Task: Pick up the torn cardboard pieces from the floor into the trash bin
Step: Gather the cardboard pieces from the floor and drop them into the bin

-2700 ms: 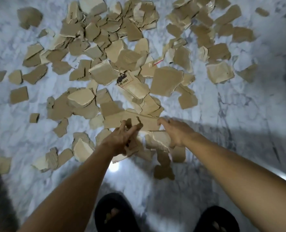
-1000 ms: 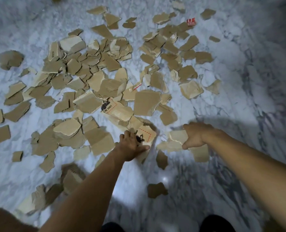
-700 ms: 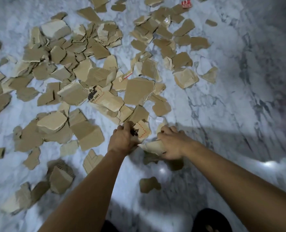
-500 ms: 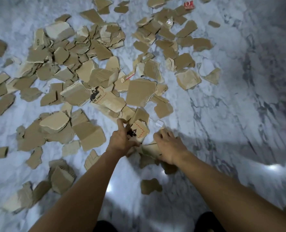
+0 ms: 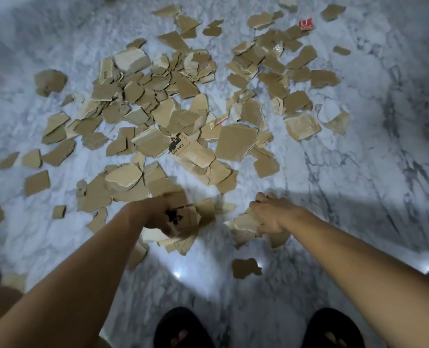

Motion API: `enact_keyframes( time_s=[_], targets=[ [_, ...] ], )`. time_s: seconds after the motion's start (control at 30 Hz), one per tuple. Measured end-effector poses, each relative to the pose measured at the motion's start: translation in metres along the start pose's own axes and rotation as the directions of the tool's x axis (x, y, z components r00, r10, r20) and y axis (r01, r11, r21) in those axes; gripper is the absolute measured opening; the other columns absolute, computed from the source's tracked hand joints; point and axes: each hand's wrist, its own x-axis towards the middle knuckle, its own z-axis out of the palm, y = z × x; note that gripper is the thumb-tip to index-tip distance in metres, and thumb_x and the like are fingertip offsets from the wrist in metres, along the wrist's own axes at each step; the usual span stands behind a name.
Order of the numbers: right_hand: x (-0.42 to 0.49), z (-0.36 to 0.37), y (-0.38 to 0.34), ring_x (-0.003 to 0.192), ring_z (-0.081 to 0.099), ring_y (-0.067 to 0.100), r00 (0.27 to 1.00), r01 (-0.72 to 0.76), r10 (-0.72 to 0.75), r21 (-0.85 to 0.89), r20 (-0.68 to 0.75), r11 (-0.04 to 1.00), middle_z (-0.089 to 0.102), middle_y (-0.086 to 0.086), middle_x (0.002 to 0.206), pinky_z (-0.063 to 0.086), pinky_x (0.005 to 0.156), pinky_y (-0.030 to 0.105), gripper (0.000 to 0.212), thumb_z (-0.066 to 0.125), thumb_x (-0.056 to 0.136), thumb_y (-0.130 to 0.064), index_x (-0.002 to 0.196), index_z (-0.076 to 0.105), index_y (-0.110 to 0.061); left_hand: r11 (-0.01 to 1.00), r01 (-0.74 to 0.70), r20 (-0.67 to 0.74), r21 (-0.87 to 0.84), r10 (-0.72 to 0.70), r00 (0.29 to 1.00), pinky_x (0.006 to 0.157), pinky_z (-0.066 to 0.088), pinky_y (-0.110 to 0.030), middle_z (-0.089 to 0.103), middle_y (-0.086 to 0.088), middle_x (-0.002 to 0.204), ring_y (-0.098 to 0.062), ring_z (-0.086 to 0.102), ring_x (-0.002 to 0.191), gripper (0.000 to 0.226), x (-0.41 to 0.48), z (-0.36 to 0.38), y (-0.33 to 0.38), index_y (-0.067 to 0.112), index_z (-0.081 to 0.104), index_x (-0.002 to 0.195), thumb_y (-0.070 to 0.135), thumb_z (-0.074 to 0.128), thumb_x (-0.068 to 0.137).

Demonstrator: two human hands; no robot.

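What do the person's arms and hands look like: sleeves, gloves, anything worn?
Both arms are bare: no sleeve shows on the left forearm or the right forearm within the frame. The left hand and right hand wear no gloves. No watch, band or ring is visible, though the left hand is motion-blurred. On the feet are black open-toed sandals.

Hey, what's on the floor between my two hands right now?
Head view: the left hand grips a printed cardboard bundle, the right hand a pale bundle; between them lies marble floor with one small scrap.
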Motion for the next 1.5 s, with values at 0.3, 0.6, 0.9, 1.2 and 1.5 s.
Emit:
enact_keyframes(
  time_s=[0.3, 0.6, 0.9, 1.2, 1.5],
  targets=[
    [0.03, 0.055, -0.029, 0.129, 0.031, 0.034, 0.979, -0.15, 0.16, 0.085, -0.124, 0.985, 0.025, 0.01, 0.144, 0.044, 0.097, 0.048, 0.072, 0.077, 0.082, -0.044, 0.135, 0.038, -0.018, 0.971, 0.209, -0.345, -0.115, -0.236, 0.908, 0.084, 0.055, -0.042, 0.02, -0.01, 0.131, -0.034, 0.032, 0.112, 0.083, 0.032, 0.107, 0.014, 0.018, 0.042, 0.13, 0.044, 0.086, 0.065],
    [0.046, 0.047, -0.028, 0.115, 0.056, 0.03, 0.968, -0.227, 0.244, 0.224, -0.053, 0.948, 0.057, 0.009, 0.126, 0.051, 0.095, 0.043, 0.06, 0.09, 0.07, -0.032, 0.119, 0.06, -0.015, 0.976, 0.16, -0.335, -0.147, -0.201, 0.921, 0.082, 0.053, -0.043, 0.058, -0.008, 0.11, -0.03, 0.059, 0.101, 0.069, 0.037, 0.087, 0.011, 0.022, 0.041, 0.126, 0.029, 0.079, 0.069],
    [0.007, 0.011, -0.013, 0.121, 0.043, 0.027, 0.991, 0.02, -0.02, -0.004, 0.13, 1.0, 0.042, 0.005, 0.127, 0.046, 0.097, 0.042, 0.058, 0.074, 0.083, -0.049, 0.124, 0.052, -0.014, 0.903, -0.073, -0.307, -0.423, -0.067, 0.949, 0.091, 0.051, -0.033, 0.07, -0.009, 0.117, -0.031, 0.063, 0.109, 0.053, 0.024, 0.029, 0.006, 0.018, 0.061, 0.13, 0.038, 0.075, 0.083],
    [-0.01, 0.076, -0.085, 0.113, 0.056, 0.035, 0.997, 0.054, -0.063, -0.204, -0.034, 0.977, 0.057, 0.016, 0.124, 0.049, 0.077, 0.046, 0.03, 0.068, 0.09, -0.026, 0.118, 0.066, -0.013, 0.924, -0.151, -0.35, -0.35, 0.021, 0.937, 0.054, 0.049, -0.022, 0.074, -0.011, 0.071, -0.026, 0.071, 0.068, 0.025, 0.004, -0.017, 0.045, 0.009, 0.073, 0.082, 0.031, 0.062, 0.087],
    [0.006, 0.102, -0.084, 0.113, 0.061, 0.037, 0.994, -0.085, 0.086, 0.017, -0.061, 0.996, 0.065, 0.015, 0.121, 0.047, 0.093, 0.045, 0.024, 0.05, 0.098, -0.007, 0.116, 0.066, -0.006, 0.968, -0.094, -0.314, -0.233, 0.016, 0.949, 0.056, 0.04, -0.025, 0.063, -0.004, 0.084, -0.022, 0.057, 0.074, 0.032, 0.026, -0.01, 0.05, 0.016, 0.06, 0.1, 0.04, 0.073, 0.083]
  ],
)
